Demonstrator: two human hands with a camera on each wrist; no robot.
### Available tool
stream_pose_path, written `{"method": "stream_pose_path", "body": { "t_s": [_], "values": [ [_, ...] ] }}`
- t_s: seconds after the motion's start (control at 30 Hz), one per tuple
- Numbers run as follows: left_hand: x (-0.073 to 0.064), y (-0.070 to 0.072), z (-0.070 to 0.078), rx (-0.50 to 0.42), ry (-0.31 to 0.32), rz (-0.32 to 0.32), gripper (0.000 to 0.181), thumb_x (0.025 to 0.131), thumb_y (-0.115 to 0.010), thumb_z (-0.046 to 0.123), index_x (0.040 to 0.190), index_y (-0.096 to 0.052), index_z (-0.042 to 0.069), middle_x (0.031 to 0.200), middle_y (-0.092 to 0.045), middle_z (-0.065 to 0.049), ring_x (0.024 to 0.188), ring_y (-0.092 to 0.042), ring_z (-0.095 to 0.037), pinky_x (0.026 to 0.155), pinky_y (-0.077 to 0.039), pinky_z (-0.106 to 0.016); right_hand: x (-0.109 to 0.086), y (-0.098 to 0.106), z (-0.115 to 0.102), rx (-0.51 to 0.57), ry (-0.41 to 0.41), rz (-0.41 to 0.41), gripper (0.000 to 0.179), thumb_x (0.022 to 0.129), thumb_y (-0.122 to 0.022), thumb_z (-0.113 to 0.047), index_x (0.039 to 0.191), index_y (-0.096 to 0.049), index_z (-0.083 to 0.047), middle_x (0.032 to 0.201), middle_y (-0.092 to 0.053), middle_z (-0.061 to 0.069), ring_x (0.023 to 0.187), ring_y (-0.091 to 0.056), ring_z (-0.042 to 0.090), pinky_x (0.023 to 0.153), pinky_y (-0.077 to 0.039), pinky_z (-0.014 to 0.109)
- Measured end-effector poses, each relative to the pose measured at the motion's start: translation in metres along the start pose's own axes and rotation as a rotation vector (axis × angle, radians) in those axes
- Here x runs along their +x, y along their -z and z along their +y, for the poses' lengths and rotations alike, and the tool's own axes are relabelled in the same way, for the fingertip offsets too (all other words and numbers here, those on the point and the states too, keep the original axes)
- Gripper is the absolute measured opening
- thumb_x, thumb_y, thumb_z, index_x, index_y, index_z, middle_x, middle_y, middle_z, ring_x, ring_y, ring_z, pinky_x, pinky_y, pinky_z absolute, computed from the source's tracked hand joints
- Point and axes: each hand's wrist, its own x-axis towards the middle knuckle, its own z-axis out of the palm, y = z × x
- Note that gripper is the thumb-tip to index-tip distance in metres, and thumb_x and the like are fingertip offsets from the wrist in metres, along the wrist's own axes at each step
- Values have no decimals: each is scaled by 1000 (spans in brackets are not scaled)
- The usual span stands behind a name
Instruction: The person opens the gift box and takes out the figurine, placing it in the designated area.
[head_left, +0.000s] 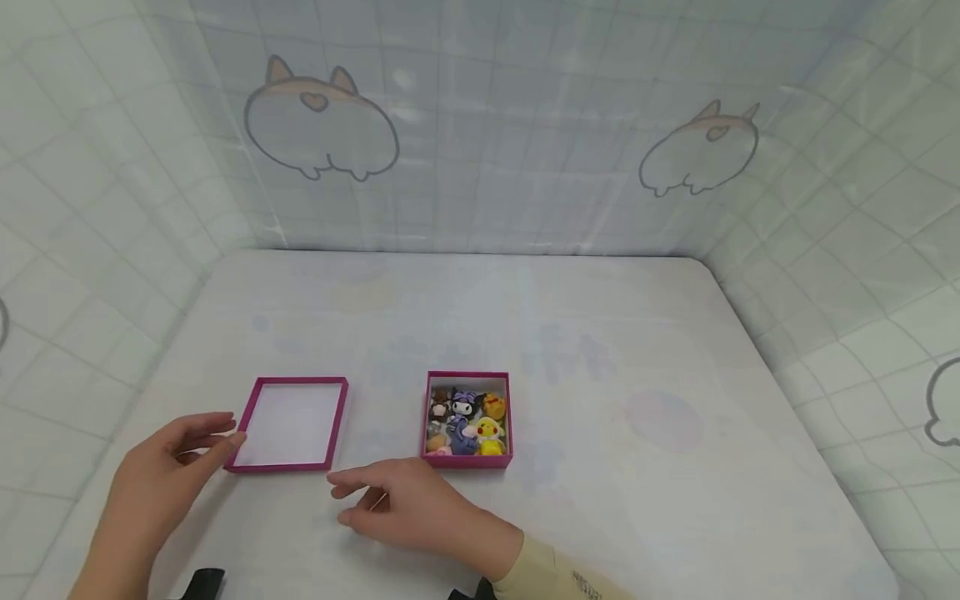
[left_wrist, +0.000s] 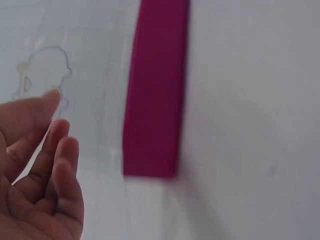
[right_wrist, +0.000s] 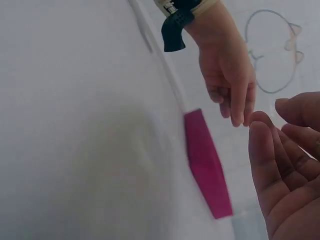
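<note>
A shallow square lid (head_left: pixel 296 421) with magenta edges and a white inside lies left of centre. By its left edge is my left hand (head_left: pixel 168 462), thumb and fingers loosely bent; the left wrist view shows nothing between them and a gap to the magenta side. My right hand (head_left: pixel 412 504) hovers in front of the space between lid and box, fingers relaxed and holding nothing. Just beyond it stands an uncovered magenta box (head_left: pixel 509 417) filled with small figurines, among them a yellow figure (head_left: pixel 491 435) and a black-and-purple one (head_left: pixel 463 407).
The white table (head_left: pixel 600 500) carries faint pastel prints. Pale tiled-pattern curtains (head_left: pixel 510 133) with dog drawings rise behind it and on both sides. Dark pieces (head_left: pixel 204 583) show at the near edge of the head view.
</note>
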Motion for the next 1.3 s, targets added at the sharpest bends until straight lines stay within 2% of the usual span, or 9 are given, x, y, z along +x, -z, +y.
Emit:
{"method": "stream_pose_path", "body": {
  "t_s": [0.13, 0.27, 0.37, 0.47, 0.6, 0.73, 0.83, 1.1, 1.3],
  "values": [
    [11, -10, 23, -81, -91, -57, 53, 78, -64, 47, 124, -52, 24, 110, -59, -2, 86, -54, 3, 63, -46, -10, -9, 22, -3, -42, 43, 59, 35, 88, -58, -28, 123, -55, -28, 100, -60, -21, 78, -53, -14, 67, -45, 9],
    [21, -25, 44, -198, -189, -181, 58, 78, -66, 43, 129, -44, 26, 120, -53, 0, 101, -54, -9, 73, -44, -8, -15, 48, 5, -22, 35, 150, 31, 87, -60, -29, 118, -58, -28, 95, -61, -19, 76, -56, -8, 65, -48, 14],
    [28, -37, 57, -298, -226, -301, 65, 76, -69, 40, 132, -38, 28, 126, -48, 0, 109, -52, -17, 78, -46, -14, -18, 67, 11, -2, 7, 208, 30, 86, -61, -29, 116, -59, -28, 92, -61, -17, 76, -58, -2, 64, -50, 18],
    [33, -50, 71, -376, -254, -408, 73, 74, -72, 37, 135, -34, 29, 130, -45, 0, 113, -49, -21, 83, -47, -27, -22, 84, 18, -29, -21, 251, 31, 86, -61, -28, 117, -59, -27, 92, -61, -16, 75, -60, 1, 63, -50, 20],
    [35, -68, 87, -430, -304, -514, 81, 71, -76, 34, 137, -29, 33, 135, -40, 2, 119, -44, -23, 89, -43, -42, -23, 103, 26, -141, -45, 279, 32, 87, -60, -27, 119, -58, -26, 93, -60, -18, 74, -59, 0, 63, -50, 19],
    [34, -86, 100, -458, -363, -610, 90, 69, -78, 30, 139, -22, 37, 140, -32, 4, 124, -37, -25, 93, -39, -44, -22, 115, 31, -205, -84, 265, 31, 87, -60, -27, 118, -58, -28, 93, -59, -18, 75, -57, 0, 64, -49, 19],
    [31, -98, 108, -430, -377, -646, 99, 67, -80, 30, 141, -16, 39, 143, -26, 7, 126, -33, -24, 93, -40, -44, -19, 121, 35, -232, -102, 237, 32, 87, -60, -29, 118, -59, -28, 94, -59, -19, 73, -57, 2, 64, -49, 19],
    [31, -126, 115, -326, -375, -652, 115, 56, -83, 43, 141, -4, 42, 146, -16, 15, 130, -26, -16, 91, -41, -41, -10, 128, 40, -293, -99, 175, 32, 86, -59, -33, 117, -59, -26, 96, -59, -16, 65, -55, 7, 55, -48, 21],
    [32, -137, 116, -238, -371, -678, 122, 54, -83, 47, 141, 3, 41, 145, -8, 21, 132, -17, -9, 99, -34, -40, -9, 140, 41, -320, -133, 166, 33, 85, -61, -30, 117, -61, -19, 104, -62, -8, 75, -56, 4, 65, -49, 20]
  ]
}}
